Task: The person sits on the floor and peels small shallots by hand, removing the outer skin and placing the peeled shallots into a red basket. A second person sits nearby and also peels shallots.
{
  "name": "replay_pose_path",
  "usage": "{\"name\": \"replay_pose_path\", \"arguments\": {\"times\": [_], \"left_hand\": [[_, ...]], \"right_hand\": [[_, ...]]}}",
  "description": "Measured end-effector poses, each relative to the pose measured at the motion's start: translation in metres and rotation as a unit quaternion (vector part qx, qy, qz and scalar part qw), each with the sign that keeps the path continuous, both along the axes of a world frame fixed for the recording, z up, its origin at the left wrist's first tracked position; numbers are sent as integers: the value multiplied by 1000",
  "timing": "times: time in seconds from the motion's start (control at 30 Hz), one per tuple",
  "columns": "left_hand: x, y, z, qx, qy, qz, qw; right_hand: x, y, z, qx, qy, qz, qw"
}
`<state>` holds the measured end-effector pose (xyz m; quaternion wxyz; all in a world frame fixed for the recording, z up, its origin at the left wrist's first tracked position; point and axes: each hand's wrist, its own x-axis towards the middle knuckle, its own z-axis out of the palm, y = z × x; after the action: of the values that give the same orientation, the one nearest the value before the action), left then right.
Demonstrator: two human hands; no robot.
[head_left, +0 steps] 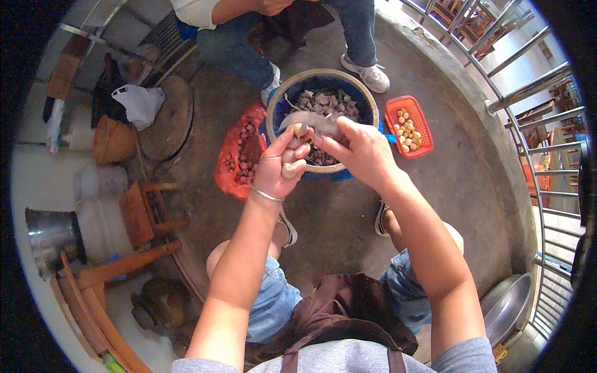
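Observation:
My left hand [282,161] grips a small pale bulb [297,129], apparently garlic, between thumb and fingers. Just beside it, my right hand [366,149] holds a blurred, pale, blade-like tool [312,122] whose outline is unclear. Both hands are above the near part of a round bin [276,100] with a thick tan rim and blue lining. Papery peelings [326,100] fill the bin's inside. Left of it, a red mesh bag [228,179] lies open with many small purplish bulbs [245,170]. To its right, an orange-red plastic basket [426,126] contains peeled, yellowish bulbs [409,135].
Across the bin sits another person [233,51] in jeans and white shoes. A metal railing [517,100] and low concrete ledge [485,116] run along the right. Wooden stools [140,217], a metal pot [51,238] and a round board [168,123] stand left. A metal basin [510,307] leans lower right.

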<state>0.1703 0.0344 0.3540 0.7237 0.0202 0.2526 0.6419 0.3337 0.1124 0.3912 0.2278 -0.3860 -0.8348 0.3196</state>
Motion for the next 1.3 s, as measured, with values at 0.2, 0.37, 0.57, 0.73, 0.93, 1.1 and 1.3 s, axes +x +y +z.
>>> {"name": "replay_pose_path", "arguments": {"times": [0.2,0.37,0.57,0.73,0.93,1.1,1.3], "left_hand": [[11,-3,12,13,82,-44,996],[9,-4,6,33,65,-82,994],[7,-7,3,50,66,-85,993],[6,-9,7,53,85,-77,992],[11,-8,17,55,102,-50,992],[12,-5,10,-3,98,25,995],[10,-2,-4,-28,31,41,998]], "right_hand": [[7,9,2,-14,-63,2,998],[7,10,2,-36,-55,34,997],[7,7,7,-76,-40,53,995],[7,6,12,-136,-27,71,988],[5,5,2,-167,11,79,983],[1,1,9,-126,-22,86,988],[2,-5,7,-43,-47,96,993]]}}
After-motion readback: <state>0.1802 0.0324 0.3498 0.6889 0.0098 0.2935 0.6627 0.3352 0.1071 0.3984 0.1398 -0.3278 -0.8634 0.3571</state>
